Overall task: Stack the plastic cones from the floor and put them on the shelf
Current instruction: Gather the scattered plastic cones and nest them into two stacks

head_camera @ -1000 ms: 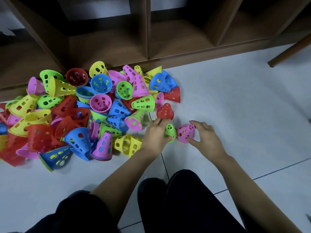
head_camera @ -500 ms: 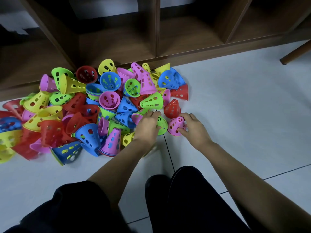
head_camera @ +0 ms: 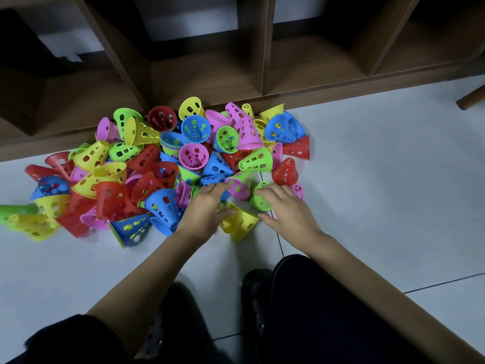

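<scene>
Dozens of perforated plastic cones [head_camera: 168,164] piled on floor [head_camera: 380,166] against shelf [head_camera: 210,77] base, 5 colours: red, blue, green, yellow, pink; exact count n/a, too overlapped. 2 hands in. Left hand [head_camera: 204,208] fingers loosely curled, tips on pink cone [head_camera: 237,187]. Right hand [head_camera: 286,208] half-spread over green cone [head_camera: 259,199], touching yellow cone [head_camera: 242,223]. Grip unclear, motion blur. Left edge cones cut off.

Cones [head_camera: 168,169] heaped on floor [head_camera: 380,179] before shelf [head_camera: 210,72].
</scene>
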